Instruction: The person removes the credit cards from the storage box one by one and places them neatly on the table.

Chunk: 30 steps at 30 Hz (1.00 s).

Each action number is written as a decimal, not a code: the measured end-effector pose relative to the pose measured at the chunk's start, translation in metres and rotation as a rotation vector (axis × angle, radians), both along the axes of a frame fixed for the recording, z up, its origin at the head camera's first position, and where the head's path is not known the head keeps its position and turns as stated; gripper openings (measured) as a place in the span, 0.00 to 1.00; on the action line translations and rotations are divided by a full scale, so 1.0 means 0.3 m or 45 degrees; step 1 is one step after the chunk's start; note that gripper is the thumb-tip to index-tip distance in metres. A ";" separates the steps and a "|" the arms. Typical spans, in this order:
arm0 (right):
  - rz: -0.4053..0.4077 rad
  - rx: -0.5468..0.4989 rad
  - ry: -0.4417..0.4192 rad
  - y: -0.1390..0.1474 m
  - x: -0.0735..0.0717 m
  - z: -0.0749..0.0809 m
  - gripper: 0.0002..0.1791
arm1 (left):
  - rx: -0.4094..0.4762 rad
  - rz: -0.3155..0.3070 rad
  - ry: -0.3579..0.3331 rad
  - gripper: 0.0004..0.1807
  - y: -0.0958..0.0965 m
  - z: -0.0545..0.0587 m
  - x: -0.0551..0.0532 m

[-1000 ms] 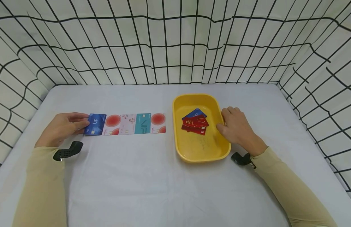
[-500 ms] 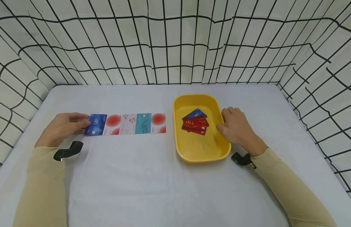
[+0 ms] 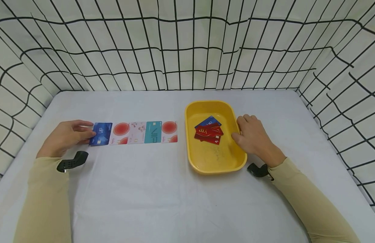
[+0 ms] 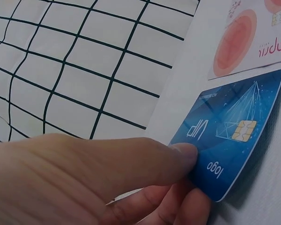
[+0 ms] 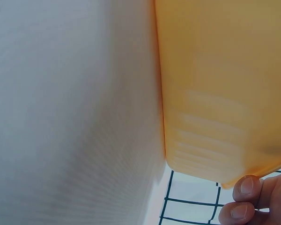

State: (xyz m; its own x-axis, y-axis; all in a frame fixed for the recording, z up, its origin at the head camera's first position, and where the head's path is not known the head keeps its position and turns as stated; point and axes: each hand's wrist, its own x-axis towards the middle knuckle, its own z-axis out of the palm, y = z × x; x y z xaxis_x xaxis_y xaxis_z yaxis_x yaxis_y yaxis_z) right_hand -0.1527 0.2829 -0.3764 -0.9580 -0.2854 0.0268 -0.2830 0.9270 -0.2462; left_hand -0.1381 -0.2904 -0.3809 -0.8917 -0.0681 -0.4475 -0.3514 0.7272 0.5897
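Note:
My left hand [image 3: 66,137] pinches a blue VIP card [image 3: 101,134] by its left edge, at the left end of a row of cards. In the left wrist view the thumb lies on top of the card [image 4: 234,136] and the other fingers curl beneath; its chip and "logo" lettering show, and its near side is tilted up from the cloth. To its right lie a white card with red circles [image 3: 119,133], a pale pink card [image 3: 136,132], a teal VIP card [image 3: 153,132] and another red-circle card [image 3: 169,132]. My right hand [image 3: 255,137] grips the right rim of a yellow tray [image 3: 214,162].
Several red cards [image 3: 208,134] and a blue card [image 3: 212,120] overlap inside the tray. A white cloth [image 3: 151,199] covers the table. Black wire grid panels [image 3: 187,54] stand along the back and both sides.
The blue card in my left hand has shifted slightly left over the last half second. My right hand and the tray have stayed in place.

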 end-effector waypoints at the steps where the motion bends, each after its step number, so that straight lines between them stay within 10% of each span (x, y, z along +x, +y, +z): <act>1: 0.000 0.000 0.000 0.001 0.001 0.000 0.14 | -0.006 -0.001 0.003 0.42 0.002 0.001 -0.001; 20: -0.029 -0.012 -0.020 0.018 0.007 0.002 0.14 | -0.076 -0.002 0.022 0.49 0.039 0.022 -0.003; 30: -0.003 -0.010 -0.038 0.001 0.000 0.008 0.14 | -0.097 0.084 0.214 0.46 0.078 0.023 0.006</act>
State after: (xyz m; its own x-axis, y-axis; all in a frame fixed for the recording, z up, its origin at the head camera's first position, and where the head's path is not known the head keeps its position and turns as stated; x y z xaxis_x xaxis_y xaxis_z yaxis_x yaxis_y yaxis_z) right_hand -0.1527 0.2831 -0.3741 -0.9591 -0.2831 0.0002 -0.2733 0.9256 -0.2618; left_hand -0.1363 -0.2670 -0.3741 -0.9459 -0.1568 -0.2841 -0.3010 0.7506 0.5882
